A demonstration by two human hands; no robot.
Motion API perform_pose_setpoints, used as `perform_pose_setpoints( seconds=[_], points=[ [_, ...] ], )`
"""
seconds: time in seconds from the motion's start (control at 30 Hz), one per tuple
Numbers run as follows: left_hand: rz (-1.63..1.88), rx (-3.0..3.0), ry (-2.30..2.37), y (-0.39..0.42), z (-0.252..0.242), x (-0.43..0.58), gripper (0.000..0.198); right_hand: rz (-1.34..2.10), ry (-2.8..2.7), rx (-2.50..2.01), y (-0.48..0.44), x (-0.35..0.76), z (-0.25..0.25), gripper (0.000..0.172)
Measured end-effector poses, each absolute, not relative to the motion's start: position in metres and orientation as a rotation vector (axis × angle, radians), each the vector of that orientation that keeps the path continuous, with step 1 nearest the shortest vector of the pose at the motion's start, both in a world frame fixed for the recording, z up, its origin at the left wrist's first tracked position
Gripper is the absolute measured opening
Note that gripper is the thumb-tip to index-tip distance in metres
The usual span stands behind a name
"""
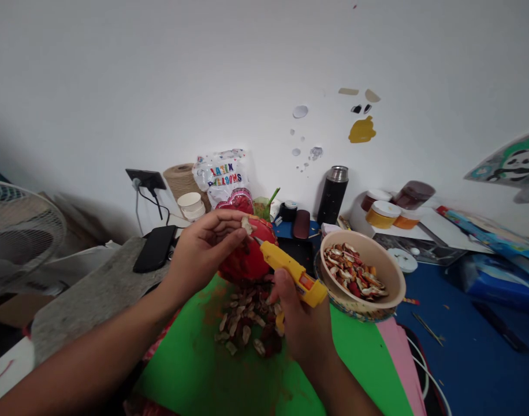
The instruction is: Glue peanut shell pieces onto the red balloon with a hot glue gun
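Observation:
Between the thumb and fingers of my left hand (204, 245) is a small pale shell piece (247, 225), which looks like a peanut shell. My right hand (305, 323) grips a yellow hot glue gun (286, 266), its nozzle pointing up and left, close to the shell. Behind my hands stands a rounded red object (236, 266), partly hidden by my left hand. Below, a pile of loose peanut shells (242, 323) lies on a stained green sheet (355, 358). To the right, a beige bowl (397, 277) holds many reddish-brown shells (353, 271).
A black flask (332, 195), paint jars (383, 214) and a balloon packet (223, 176) stand by the wall. A black phone (155, 248) lies at left near a fan (22, 231). White cables (424, 370) run along the right.

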State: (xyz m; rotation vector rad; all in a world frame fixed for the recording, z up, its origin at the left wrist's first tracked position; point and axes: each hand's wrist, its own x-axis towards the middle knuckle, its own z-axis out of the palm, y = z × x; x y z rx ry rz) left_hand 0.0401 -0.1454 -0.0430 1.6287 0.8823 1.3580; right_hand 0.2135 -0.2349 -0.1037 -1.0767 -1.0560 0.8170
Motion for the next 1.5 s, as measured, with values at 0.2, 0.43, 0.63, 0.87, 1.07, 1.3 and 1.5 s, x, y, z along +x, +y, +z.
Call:
perform_pose_setpoints(
  seconds=[0.2, 0.43, 0.63, 0.87, 1.07, 1.3, 1.5],
  points=[
    [1.328, 1.628, 0.872, -0.146, -0.044, 0.039, 0.031, 0.753, -1.056, -1.083, -0.235, 0.216, -0.103, 0.066],
    [1.315, 1.544, 0.786, -0.146, -0.042, 0.040, 0.027, 0.744, -0.930, -1.144, -0.235, 0.214, -0.105, 0.074],
    [1.329, 1.511, 0.777, -0.145, -0.041, 0.040, 0.028, 0.717, -0.938, -1.173, -0.233, 0.215, -0.105, 0.075],
    [1.334, 1.510, 0.768, -0.145, -0.042, 0.040, 0.028, 0.693, -0.935, -1.153, -0.233, 0.215, -0.105, 0.075],
    [1.420, 1.529, 0.793, -0.139, -0.039, 0.031, 0.028, 0.680, -0.930, -1.117, -0.233, 0.217, -0.106, 0.068],
    [1.722, 1.532, 0.859, -0.118, -0.021, 0.009, 0.035, 0.662, -0.943, -1.133, -0.230, 0.219, -0.109, 0.066],
    [1.514, 1.693, 1.009, -0.103, -0.019, 0.004, 0.035, 0.690, -0.926, -1.126, -0.230, 0.220, -0.107, 0.066]
  ],
)
